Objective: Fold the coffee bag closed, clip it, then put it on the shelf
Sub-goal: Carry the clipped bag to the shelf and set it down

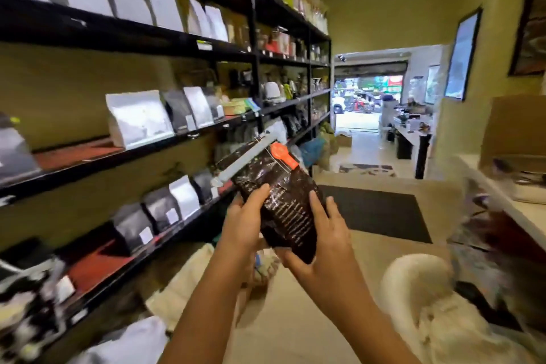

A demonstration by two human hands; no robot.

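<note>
A dark brown coffee bag [285,201] with printed lines and an orange round label is held in mid-air, tilted with its top toward the upper left. A long pale grey clip [248,156] runs across its folded top. My left hand [245,221] grips the bag's left side with the thumb on its front. My right hand [322,233] cups the bag's bottom and right side. The black shelf unit [189,136] stands to the left, its boards holding white and black bags.
Several white and black pouches [139,118] stand on the shelf boards, with bare red-brown patches between them. White sacks [189,275] lie on the floor below. A dark mat [375,213] covers the floor ahead. A counter [517,207] and a cardboard box stand at the right.
</note>
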